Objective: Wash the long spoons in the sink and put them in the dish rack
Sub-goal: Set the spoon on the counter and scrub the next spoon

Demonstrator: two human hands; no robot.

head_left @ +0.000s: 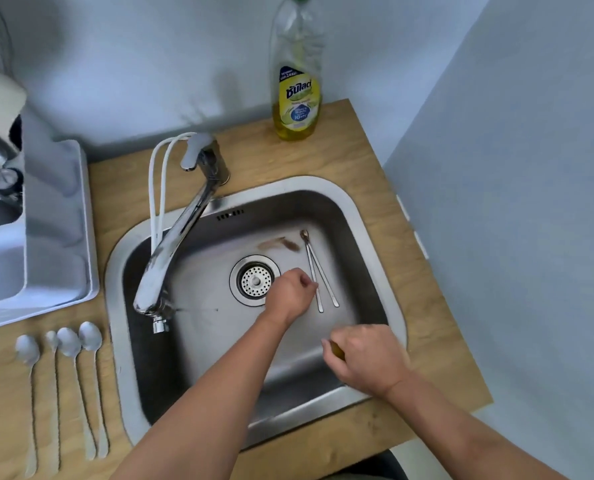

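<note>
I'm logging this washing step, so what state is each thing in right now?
Two long spoons: lying in the sink, bowls together.
Left hand: curled at their handles.
Right hand: holding something yellowish.
Four spoons: on the counter.
Soap bottle: upright, capped.

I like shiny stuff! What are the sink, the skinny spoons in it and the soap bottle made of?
The sink looks like brushed steel: grey, with soft reflections. The two long spoons in it look like polished metal, thin and silvery, with bright glints. The soap bottle looks like clear plastic, since yellow liquid shows through it. These are guesses from looks alone.
</note>
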